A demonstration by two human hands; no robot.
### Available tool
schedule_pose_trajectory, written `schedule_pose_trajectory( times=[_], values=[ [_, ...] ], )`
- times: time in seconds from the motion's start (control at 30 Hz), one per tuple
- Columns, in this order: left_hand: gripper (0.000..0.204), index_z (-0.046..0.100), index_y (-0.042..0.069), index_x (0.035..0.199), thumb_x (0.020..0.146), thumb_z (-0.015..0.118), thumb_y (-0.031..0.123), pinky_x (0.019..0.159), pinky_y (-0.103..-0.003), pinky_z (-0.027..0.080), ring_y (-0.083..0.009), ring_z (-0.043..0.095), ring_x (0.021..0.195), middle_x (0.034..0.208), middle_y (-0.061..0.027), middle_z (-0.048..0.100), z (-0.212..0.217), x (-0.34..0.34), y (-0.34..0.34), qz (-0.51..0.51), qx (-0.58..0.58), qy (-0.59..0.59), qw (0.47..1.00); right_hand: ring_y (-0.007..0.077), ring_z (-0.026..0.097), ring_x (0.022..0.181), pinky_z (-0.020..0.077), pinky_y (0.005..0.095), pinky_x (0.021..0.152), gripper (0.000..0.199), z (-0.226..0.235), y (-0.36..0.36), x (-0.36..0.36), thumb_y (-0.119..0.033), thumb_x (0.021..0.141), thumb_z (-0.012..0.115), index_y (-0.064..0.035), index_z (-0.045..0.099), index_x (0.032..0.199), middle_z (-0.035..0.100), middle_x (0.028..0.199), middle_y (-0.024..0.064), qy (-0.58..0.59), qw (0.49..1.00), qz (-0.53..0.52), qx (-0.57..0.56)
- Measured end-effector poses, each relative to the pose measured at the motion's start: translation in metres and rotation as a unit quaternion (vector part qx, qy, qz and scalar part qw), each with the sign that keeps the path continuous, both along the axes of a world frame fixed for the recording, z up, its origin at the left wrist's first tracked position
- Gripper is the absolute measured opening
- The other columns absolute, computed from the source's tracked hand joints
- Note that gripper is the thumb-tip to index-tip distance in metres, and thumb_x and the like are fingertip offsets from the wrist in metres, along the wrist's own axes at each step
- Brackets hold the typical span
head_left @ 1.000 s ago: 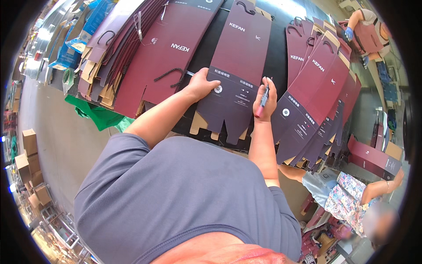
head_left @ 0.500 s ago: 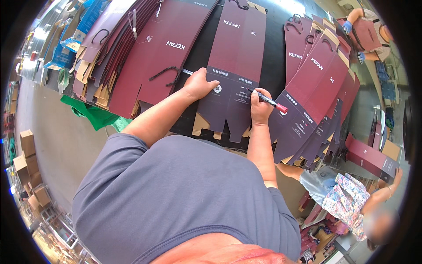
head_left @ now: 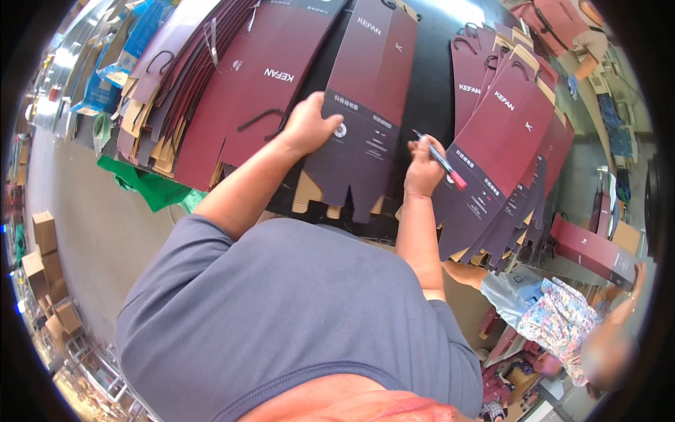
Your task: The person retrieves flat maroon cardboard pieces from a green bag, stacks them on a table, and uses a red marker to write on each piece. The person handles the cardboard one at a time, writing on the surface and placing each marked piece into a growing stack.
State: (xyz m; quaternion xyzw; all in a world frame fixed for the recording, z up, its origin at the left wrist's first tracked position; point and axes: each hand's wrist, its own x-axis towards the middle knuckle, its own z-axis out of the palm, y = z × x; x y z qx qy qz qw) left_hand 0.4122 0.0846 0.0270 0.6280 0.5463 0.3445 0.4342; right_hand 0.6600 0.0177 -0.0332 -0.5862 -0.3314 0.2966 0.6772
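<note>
My left hand (head_left: 309,125) lies flat, fingers spread, on the dark maroon flat carton blank (head_left: 362,119) in front of me, pinning it to the black bench (head_left: 429,84) just as it did a second ago; it has hardly moved. What has changed is my right hand (head_left: 424,169): a second ago it held the pen upright near the blank's right edge, half a second ago it had tipped it over, and now it is closed around the red-tipped pen (head_left: 439,160) just off that edge, the dark end slanting up and away from me and the red end pointing down toward the fanned stack of maroon blanks (head_left: 503,148) on my right. I judge from this that the pen is off the sheet at this instant, between the blank under my left palm and the stack. Beyond my left hand lies another spread of maroon blanks (head_left: 246,91) with cord handles, and a green bag (head_left: 151,186) hangs off the near edge. Low to my right, another person in a flowered top (head_left: 555,316) holds a folded maroon box (head_left: 594,253).
</note>
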Motion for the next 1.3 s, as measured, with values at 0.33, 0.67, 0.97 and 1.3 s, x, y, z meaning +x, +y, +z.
schedule_pose_trajectory(
  times=[0.33,0.67,0.97,1.3],
  values=[
    [0.059,0.054,0.004,0.134,0.086,0.069,0.035,0.111,-0.045,0.035,-0.0350,0.043,0.132,0.143,-0.0171,0.047,0.009,0.021,0.015,-0.071,0.181,0.282,0.939,0.0123,0.060,0.066,0.0487,0.0235,0.067,0.015,0.074,-0.010,0.041,-0.011,0.095,0.057,-0.0014,0.057,0.107,0.061,0.077,0.0068,0.147,0.979,-0.094,0.105],
    [0.070,0.048,0.003,0.138,0.084,0.068,0.042,0.115,-0.045,0.023,-0.0335,0.023,0.144,0.155,-0.0115,0.032,-0.044,0.020,-0.020,-0.057,0.123,0.347,0.928,0.0069,0.057,0.070,0.0467,0.0214,0.067,0.015,-0.012,0.013,-0.002,-0.013,0.091,0.068,-0.0010,0.063,0.098,0.061,0.079,-0.0002,-0.076,0.988,0.132,0.016],
    [0.072,0.048,0.006,0.140,0.085,0.065,0.049,0.117,-0.045,0.019,-0.0310,0.021,0.145,0.156,-0.0092,0.031,-0.047,0.019,-0.021,-0.060,0.121,0.362,0.922,0.0082,0.057,0.071,0.0478,0.0237,0.066,0.019,-0.021,0.018,-0.004,-0.017,0.087,0.071,-0.0010,0.064,0.094,0.061,0.079,0.0000,-0.168,0.978,0.123,0.002],
    [0.076,0.043,0.000,0.141,0.083,0.070,0.041,0.117,-0.043,0.021,-0.0338,0.024,0.144,0.155,-0.0153,0.030,-0.040,0.018,-0.019,-0.050,0.102,0.332,0.936,0.0202,0.064,0.075,0.0512,0.0305,0.072,0.022,-0.020,0.023,-0.005,-0.021,0.092,0.068,-0.0015,0.063,0.102,0.066,0.090,0.0095,-0.303,0.952,0.029,0.013]
  ],
)
